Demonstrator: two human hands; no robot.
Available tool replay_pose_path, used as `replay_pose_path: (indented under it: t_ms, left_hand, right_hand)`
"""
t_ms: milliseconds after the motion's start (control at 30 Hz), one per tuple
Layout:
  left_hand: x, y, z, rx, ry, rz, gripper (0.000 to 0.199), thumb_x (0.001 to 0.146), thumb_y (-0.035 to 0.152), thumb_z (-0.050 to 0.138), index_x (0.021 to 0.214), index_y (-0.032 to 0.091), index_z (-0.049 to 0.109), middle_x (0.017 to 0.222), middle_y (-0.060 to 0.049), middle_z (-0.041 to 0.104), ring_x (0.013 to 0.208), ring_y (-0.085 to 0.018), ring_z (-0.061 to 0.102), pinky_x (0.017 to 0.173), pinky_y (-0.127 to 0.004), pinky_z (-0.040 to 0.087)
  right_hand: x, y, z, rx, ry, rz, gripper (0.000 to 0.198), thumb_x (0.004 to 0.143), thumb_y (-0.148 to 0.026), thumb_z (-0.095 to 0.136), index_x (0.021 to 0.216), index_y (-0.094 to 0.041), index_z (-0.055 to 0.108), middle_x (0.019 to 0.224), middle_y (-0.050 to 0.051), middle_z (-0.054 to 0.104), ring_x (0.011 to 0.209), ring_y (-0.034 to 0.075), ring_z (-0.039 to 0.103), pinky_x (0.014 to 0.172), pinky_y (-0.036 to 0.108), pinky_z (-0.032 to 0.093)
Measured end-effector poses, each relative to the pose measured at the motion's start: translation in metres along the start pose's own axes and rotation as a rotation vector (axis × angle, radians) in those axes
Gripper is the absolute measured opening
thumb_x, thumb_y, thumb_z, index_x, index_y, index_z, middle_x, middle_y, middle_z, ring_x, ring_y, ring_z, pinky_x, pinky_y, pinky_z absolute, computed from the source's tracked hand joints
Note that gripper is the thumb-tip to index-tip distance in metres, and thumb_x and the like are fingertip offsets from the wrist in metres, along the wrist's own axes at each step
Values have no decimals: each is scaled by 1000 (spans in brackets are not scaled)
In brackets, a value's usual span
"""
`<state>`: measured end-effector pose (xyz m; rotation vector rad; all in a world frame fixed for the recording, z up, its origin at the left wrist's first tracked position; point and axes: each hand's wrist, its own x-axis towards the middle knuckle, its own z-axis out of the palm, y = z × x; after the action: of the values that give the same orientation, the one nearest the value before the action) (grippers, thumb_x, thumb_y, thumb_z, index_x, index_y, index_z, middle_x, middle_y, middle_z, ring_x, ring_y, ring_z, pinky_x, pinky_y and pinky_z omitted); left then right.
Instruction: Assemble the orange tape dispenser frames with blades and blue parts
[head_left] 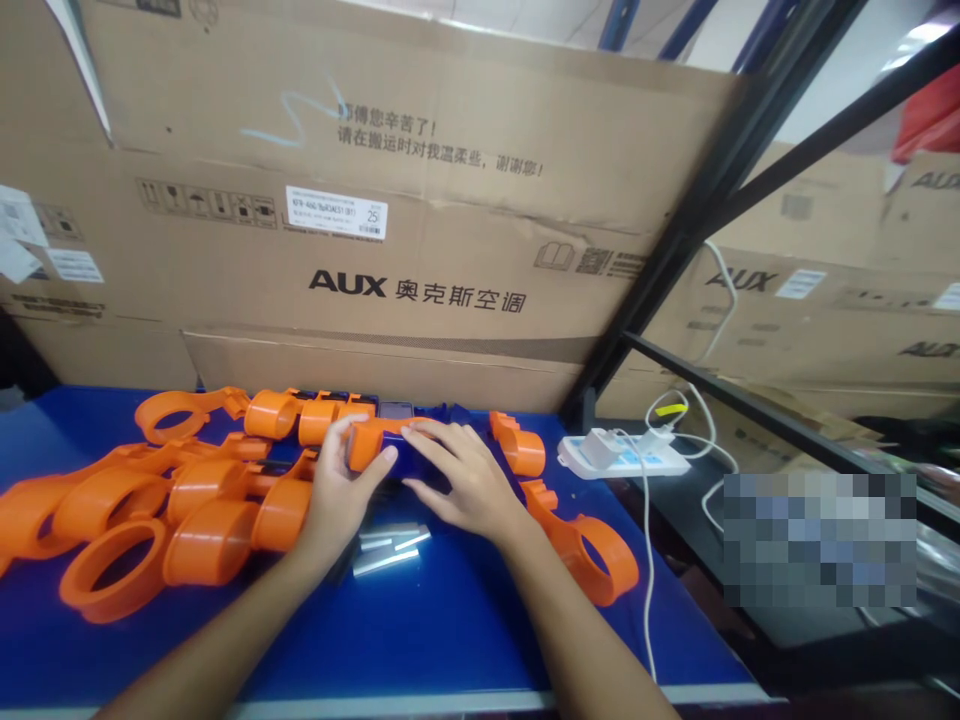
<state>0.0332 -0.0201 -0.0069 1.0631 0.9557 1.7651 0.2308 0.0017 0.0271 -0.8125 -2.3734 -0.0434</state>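
My left hand (341, 490) is closed around one end of an orange plastic part (366, 446), thumb in front and fingers behind. A dark blue piece (394, 442) shows against it, between the two hands; whether the two are joined I cannot tell. My right hand (465, 475) grips the other end, fingers over the top and thumb below, and it hides much of the part. Just below the hands, several shiny silver strips (390, 548) lie on the blue table (420, 640).
Several orange ring-shaped parts (210, 540) crowd the table's left side. More orange rings (600, 560) lie to the right. A white power strip (622, 455) with cables rests at the right edge beside a black metal frame (675, 230). Large cardboard boxes (450, 230) stand behind.
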Motion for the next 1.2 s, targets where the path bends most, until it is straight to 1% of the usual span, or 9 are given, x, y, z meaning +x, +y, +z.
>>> replay_pose_path:
  t_ms: [167,333,500,633,800,900,967,1033,1200]
  left_hand:
    - [1,0,-5,69,29,75,50,75,29,89,118,28,63,120,-4,67,118,-26,63,106,-36,48]
    - [3,-6,-9,144,25,145,46,79,35,85,118,27,61,113,-4,66,111,-26,65,104,-43,50]
    - [5,-12,-11,115,5,116,51,82,39,83,126,28,60,124,-7,69,118,-29,66,106,-47,52]
    - [3,-18,-11,18,-86,85,61,87,43,78,143,29,58,145,-9,63,140,-32,55,118,-48,42]
    - [1,-20,-10,-95,-239,27,64,91,43,73,151,30,54,148,-10,62,140,-33,55,117,-47,45]
    - [-2,-15,-7,-113,-357,39,85,89,39,77,163,34,35,152,-10,59,138,-33,57,117,-49,46]
    - [-4,-11,-5,-119,-433,35,103,87,37,79,168,37,15,155,-11,56,139,-33,56,119,-52,42]
    - [-7,-9,-3,-105,-476,23,115,86,36,81,168,39,2,158,-11,53,143,-34,53,121,-55,39]
    - [-10,-10,-3,-81,-484,10,123,81,41,85,168,38,-3,164,-13,43,149,-38,44,119,-55,42]
  right_hand:
    - [1,-2,-3,-35,32,-61,52,102,-37,61,152,-25,53,149,13,61,140,30,54,109,49,45]
    - [1,0,1,-36,98,-109,55,99,-34,65,152,-26,53,146,14,63,137,32,57,104,51,48]
    - [-1,0,4,-28,128,-88,63,97,-36,68,155,-27,48,145,14,64,129,33,63,103,53,51]
    - [-2,0,4,81,210,-20,69,91,-38,73,155,-26,50,144,13,65,127,34,64,108,54,50]
    - [2,-3,3,411,243,166,51,98,-37,64,148,-26,57,139,10,69,123,29,68,106,46,53]
    - [4,-4,9,595,231,310,36,105,-43,51,131,-24,68,126,8,74,117,28,69,102,42,53]
    - [5,-4,15,699,224,410,40,106,-50,46,106,-20,73,104,6,76,101,26,71,90,38,55]
    - [5,-3,21,789,222,516,48,103,-57,48,83,-19,68,85,4,72,84,23,66,77,33,53]
    - [6,-2,29,995,122,702,54,95,-68,54,77,-19,65,77,3,69,76,21,62,72,32,49]
